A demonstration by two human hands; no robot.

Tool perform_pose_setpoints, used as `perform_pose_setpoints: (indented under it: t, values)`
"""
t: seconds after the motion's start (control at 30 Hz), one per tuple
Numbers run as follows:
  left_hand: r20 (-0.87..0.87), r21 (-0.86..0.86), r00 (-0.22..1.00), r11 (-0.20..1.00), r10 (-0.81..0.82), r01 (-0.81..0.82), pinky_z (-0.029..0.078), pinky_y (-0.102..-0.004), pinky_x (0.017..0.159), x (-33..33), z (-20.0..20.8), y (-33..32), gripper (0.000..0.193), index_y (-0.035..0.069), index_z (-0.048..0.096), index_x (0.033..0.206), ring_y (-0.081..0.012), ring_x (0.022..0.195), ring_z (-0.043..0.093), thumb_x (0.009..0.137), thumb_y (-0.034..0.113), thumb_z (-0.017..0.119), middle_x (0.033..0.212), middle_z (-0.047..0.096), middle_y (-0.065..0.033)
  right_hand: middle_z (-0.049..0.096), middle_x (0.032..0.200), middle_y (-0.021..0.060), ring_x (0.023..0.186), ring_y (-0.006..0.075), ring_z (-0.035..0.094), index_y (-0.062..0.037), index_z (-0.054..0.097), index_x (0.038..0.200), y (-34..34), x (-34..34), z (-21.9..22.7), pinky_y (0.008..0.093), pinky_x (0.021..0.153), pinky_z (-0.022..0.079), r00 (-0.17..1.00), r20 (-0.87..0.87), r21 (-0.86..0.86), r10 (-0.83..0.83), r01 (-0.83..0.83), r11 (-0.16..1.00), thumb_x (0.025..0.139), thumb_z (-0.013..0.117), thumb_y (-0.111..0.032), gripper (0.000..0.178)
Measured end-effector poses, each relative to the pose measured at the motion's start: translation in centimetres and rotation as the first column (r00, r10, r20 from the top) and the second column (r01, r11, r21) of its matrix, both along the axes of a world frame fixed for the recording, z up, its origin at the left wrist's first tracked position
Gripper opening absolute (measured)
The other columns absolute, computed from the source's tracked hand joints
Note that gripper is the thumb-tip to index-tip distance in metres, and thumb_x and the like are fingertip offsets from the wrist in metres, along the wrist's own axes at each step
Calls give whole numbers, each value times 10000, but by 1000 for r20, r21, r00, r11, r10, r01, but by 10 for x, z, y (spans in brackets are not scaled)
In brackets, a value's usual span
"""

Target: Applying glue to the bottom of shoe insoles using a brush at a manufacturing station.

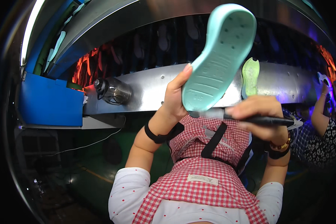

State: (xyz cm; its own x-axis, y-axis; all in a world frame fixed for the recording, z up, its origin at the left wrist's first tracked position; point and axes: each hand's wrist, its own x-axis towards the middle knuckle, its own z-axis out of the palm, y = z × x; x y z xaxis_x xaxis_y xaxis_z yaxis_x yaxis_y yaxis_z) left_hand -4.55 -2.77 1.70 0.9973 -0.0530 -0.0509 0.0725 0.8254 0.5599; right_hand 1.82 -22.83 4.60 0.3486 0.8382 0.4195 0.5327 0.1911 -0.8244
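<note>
One teal sole (218, 63) in left hand (174, 92), one black-handled tool (269, 120) in right hand (260, 109) (one green sole (251, 77) beyond)

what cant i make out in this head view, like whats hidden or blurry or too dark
All in the head view:
Left hand: most fingers are hidden behind the teal sole.
Teal sole's far face: turned away from the camera.
Black-handled tool in the right hand: front end smeared by motion blur.
Row of shoe pieces behind the bench: too dim for detail.
</note>
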Motion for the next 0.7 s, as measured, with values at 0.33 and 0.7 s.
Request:
perform_pose_setpoints:
  t: [0.33,0.7]
  values:
    - [-271,171,906,909,-327,379,479,-321,819,0,2,6,412,-56,451,1162,-217,935,584,878,243,456,1088,549,-175,647,902,86,788,231,636,-63,632,868,-4,15,1,296,658,505,964,167,-140,205,-182,973,676,647,-20,197]
    - [-385,285,864,848,-325,446,508,-266,743,-11,-2,16,399,-63,480,1119,-174,855,606,862,241,508,1021,574,-159,644,909,74,785,234,629,-69,624,855,-21,17,16,293,631,498,853,410,-517,323,-75,853,693,593,-108,170]
